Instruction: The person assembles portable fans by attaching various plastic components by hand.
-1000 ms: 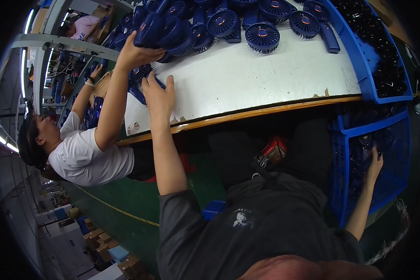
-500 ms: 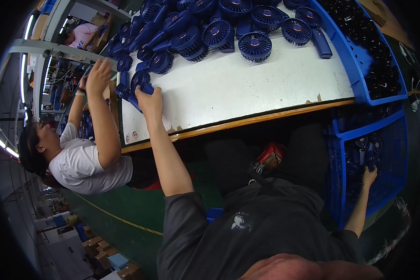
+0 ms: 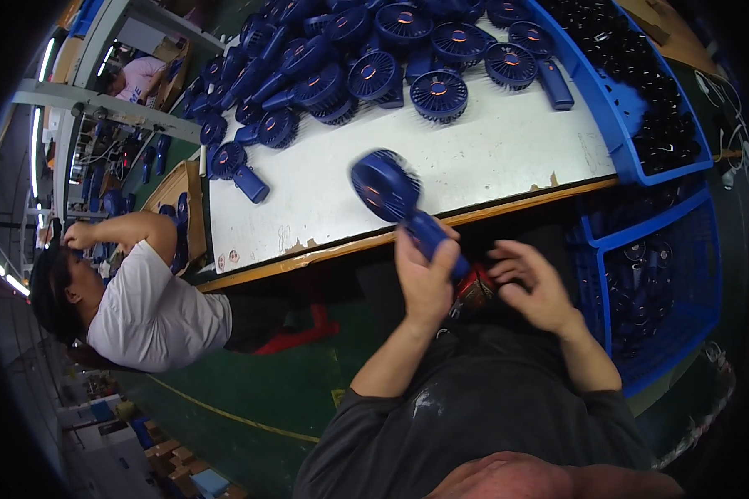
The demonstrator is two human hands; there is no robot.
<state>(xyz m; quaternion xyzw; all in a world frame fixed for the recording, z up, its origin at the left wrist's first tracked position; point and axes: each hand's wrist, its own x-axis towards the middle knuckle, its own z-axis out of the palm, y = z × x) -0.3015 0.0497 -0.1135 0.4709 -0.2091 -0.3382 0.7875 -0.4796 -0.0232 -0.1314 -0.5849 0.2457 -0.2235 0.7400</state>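
Gripping a dark blue handheld fan [image 3: 386,185] at the surface's [image 3: 508,154] front edge

In the head view, the left hand [image 3: 425,287] is wrapped around the fan's handle, thumb along it. The fan tilts, its round head up and leftward against the white top, its handle crossing the chipped, wood-coloured front edge. The right hand [image 3: 537,287] hangs just beside the handle's lower end, apart from it, fingers spread and slightly curled.

A broad stretch of white top lies between the fan's head and the pile of fans [image 3: 374,76] at the back. A single fan [image 3: 240,170] lies near the left edge. An upper blue crate [image 3: 621,145] borders the right side; a lower blue crate [image 3: 605,287] stands below it, to the right of the right hand.

The fan's head is blurred, and the left hand covers part of its handle. The picture's top cuts off the pile. Black pieces [image 3: 670,112] in the upper crate are too small to identify; shade dims the lower crate's contents. A red object [image 3: 477,287], partly hidden behind the hands, is hard to make out.
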